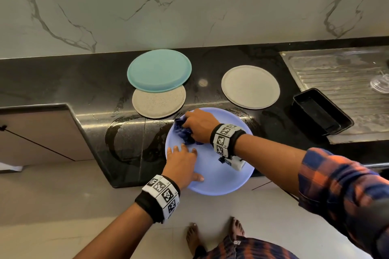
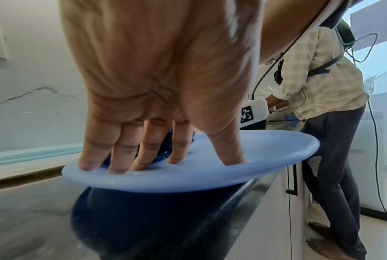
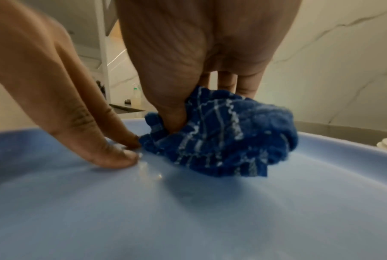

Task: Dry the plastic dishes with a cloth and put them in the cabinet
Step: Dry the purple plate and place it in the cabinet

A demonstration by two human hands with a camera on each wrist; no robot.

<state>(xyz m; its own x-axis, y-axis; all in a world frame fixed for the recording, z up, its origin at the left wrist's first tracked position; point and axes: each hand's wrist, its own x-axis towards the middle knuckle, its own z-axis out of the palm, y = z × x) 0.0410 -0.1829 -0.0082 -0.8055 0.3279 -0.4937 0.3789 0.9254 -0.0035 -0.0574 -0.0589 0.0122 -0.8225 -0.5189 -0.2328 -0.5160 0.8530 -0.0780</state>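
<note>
A lilac-blue plastic plate [image 1: 223, 178] lies on the black counter, overhanging its front edge. My left hand [image 1: 182, 164] presses flat on the plate's near left part with straight fingers [image 2: 119, 153]. My right hand [image 1: 200, 125] grips a bunched dark blue checked cloth [image 1: 185, 131] against the plate's far left side; the right wrist view shows the cloth [image 3: 223, 137] crumpled under the palm on the plate [image 3: 188, 211], with water drops beside it. Behind stand a teal plate [image 1: 159, 70] overlapping a speckled beige plate [image 1: 159, 102], and a grey-white plate [image 1: 250, 87].
The black counter [image 1: 63, 82] is wet with ring marks near its front corner. A black rectangular tray [image 1: 322, 111] sits at the steel sink drainboard [image 1: 341, 69] on the right. A cabinet door [image 1: 37, 132] is lower left. Another person [image 2: 321, 105] stands further along the counter.
</note>
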